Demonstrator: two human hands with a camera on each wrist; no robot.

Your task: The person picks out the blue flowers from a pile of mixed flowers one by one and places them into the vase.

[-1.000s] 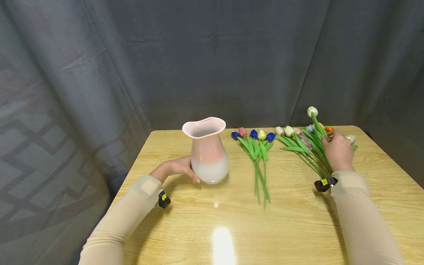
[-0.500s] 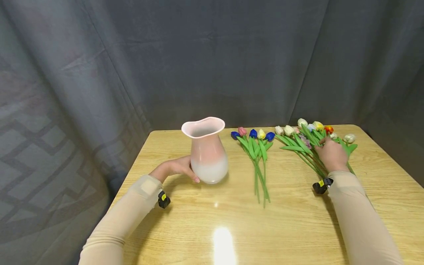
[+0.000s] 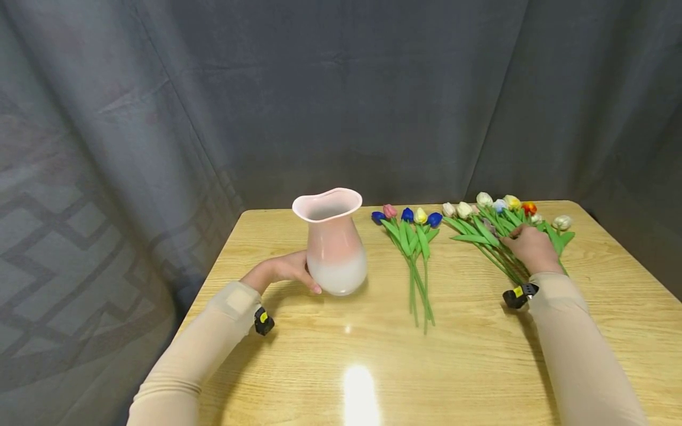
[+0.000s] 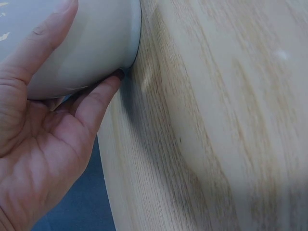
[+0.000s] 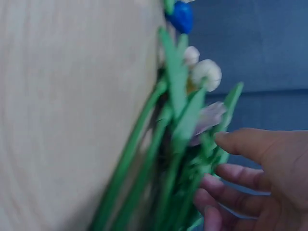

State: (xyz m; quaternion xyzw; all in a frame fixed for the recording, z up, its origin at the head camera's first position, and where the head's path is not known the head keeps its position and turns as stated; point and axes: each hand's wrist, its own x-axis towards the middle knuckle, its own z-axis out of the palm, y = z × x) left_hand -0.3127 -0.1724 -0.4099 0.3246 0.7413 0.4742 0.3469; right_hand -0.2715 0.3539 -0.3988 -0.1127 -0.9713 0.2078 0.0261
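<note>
A pink-and-white vase (image 3: 337, 254) with a wavy rim stands a little tilted on the table, left of the middle. My left hand (image 3: 288, 269) holds it low on its left side; in the left wrist view the thumb lies along the vase wall (image 4: 98, 45) and the fingers reach beneath its base. On the right lies a pile of artificial tulips (image 3: 501, 231) in white, yellow, orange and pale purple. Over their stems is my right hand (image 3: 534, 245). In the right wrist view its fingers are loosely bent beside the green leaves, thumb apart, near a purple tulip (image 5: 210, 118).
Between vase and pile lies a smaller bunch of tulips (image 3: 412, 236), blue, pink and yellow, stems crossed toward me. The wooden table (image 3: 298, 367) has a bright light reflection at its front. A grey curtain (image 3: 362, 106) hangs behind its back edge.
A white tulip that my right hand held raised has come down onto the pile, and the fingers have let go of it. My left hand and the vase have stayed put.
</note>
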